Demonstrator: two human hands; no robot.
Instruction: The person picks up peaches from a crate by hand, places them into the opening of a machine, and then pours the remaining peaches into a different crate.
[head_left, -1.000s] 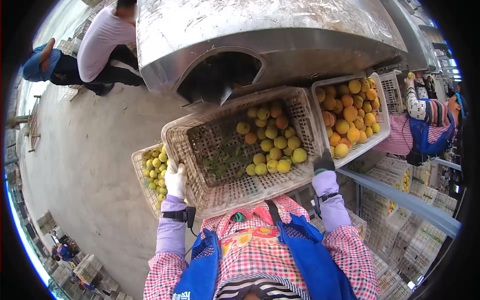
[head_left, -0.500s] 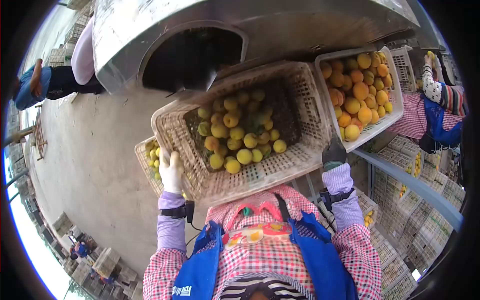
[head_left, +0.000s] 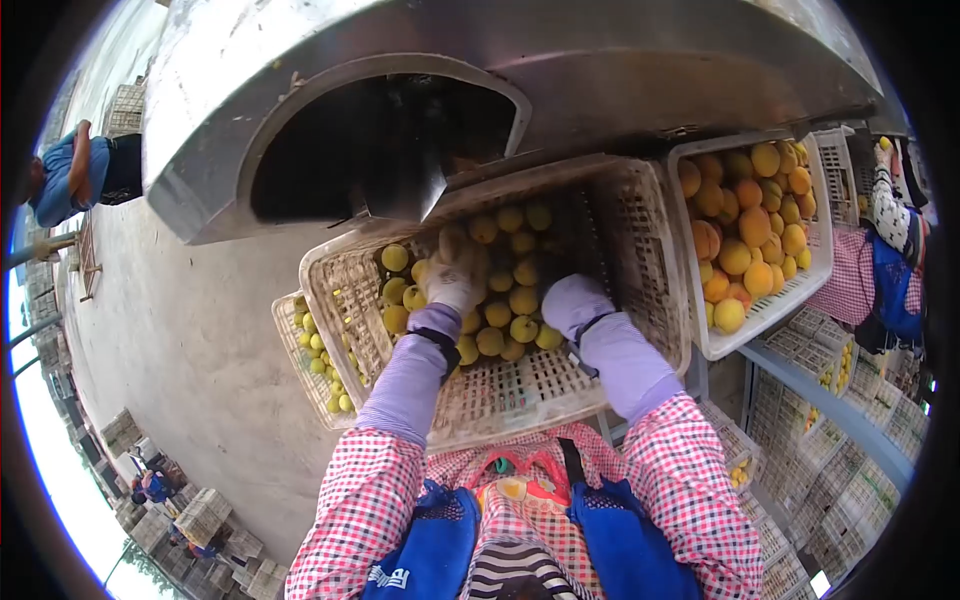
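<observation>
A white plastic crate (head_left: 500,405), dirty and slatted, stands in front of me with yellow-green peaches (head_left: 523,329) heaped in it. My left hand (head_left: 455,268), in a white glove, reaches down among the fruit on the left side; its fingers are blurred and partly sunk between peaches. My right forearm in its lilac sleeve (head_left: 625,360) also extends into the crate, on the right. The dark-gloved right hand is lost in shadow beyond the cuff, so its fingers do not show.
A metal chute housing (head_left: 560,90) with a dark opening (head_left: 350,150) overhangs the crate's far side. To the right sits a white crate (head_left: 715,345) of orange peaches (head_left: 755,225). A lower crate of yellow-green fruit (head_left: 318,350) is at left. Another person (head_left: 890,250) works at far right.
Both hands have let go of the crate's near corners and moved inward, down to the peaches. The view has shifted, and the peaches lie somewhat differently.
</observation>
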